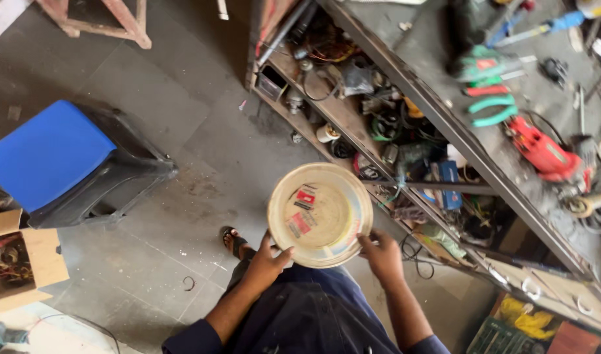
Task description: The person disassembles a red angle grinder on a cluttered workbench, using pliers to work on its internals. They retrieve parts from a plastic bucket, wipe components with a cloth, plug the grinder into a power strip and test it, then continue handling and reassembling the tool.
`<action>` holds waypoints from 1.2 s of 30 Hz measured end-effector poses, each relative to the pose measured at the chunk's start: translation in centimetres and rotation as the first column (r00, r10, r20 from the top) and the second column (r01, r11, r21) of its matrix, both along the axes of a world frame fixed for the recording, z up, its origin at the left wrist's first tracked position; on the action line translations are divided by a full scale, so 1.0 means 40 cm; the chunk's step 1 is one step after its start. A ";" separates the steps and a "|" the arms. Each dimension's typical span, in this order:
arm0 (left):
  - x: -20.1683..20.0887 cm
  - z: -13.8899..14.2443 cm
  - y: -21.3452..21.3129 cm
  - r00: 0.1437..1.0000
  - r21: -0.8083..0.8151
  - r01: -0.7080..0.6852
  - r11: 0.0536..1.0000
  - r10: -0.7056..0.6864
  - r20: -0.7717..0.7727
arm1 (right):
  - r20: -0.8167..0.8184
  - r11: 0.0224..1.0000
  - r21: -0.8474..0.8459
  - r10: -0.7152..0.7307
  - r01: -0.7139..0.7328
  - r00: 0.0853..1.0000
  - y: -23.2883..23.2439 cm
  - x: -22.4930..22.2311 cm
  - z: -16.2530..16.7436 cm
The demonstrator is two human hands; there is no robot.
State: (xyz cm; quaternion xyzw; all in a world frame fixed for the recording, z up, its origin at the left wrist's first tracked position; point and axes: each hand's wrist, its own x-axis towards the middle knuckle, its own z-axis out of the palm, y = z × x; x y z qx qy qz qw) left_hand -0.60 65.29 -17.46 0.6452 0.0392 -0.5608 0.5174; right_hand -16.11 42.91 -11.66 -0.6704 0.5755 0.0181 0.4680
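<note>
Now both hands on round cream lid [320,214] — left hand [265,263] & right hand [381,254] clamped at near rim; keep grip even, lid level, clear of shelf edge [353,131].

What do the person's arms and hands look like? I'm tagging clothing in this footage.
Both forearms are bare, with dark navy sleeves pushed up near the elbows. The left hand and right hand wear no gloves; no rings, watch or bands are visible on the fingers or wrists.
</note>
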 end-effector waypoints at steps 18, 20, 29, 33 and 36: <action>0.688 -0.475 0.003 0.612 0.002 -0.669 0.743 0.549 0.569 | -0.213 0.711 0.693 0.040 0.122 0.976 0.078 0.986 -0.733; 0.753 -0.592 -0.001 0.651 0.125 -0.683 0.719 0.522 0.551 | -0.213 0.653 0.741 0.007 0.157 0.977 0.099 1.075 -0.891; 0.866 -1.079 0.025 0.883 0.192 -0.464 0.865 0.437 0.170 | 0.056 0.592 0.790 0.185 -0.156 0.981 0.172 1.325 -1.445; 0.840 -1.224 0.048 0.998 0.399 -0.045 0.916 0.054 -0.011 | -0.163 0.392 0.693 0.902 -0.605 0.399 0.128 1.336 -1.650; 0.816 -1.287 0.054 0.964 0.341 0.112 0.934 -0.185 0.190 | -0.359 0.108 0.414 0.932 -0.904 -0.054 0.044 1.377 -1.829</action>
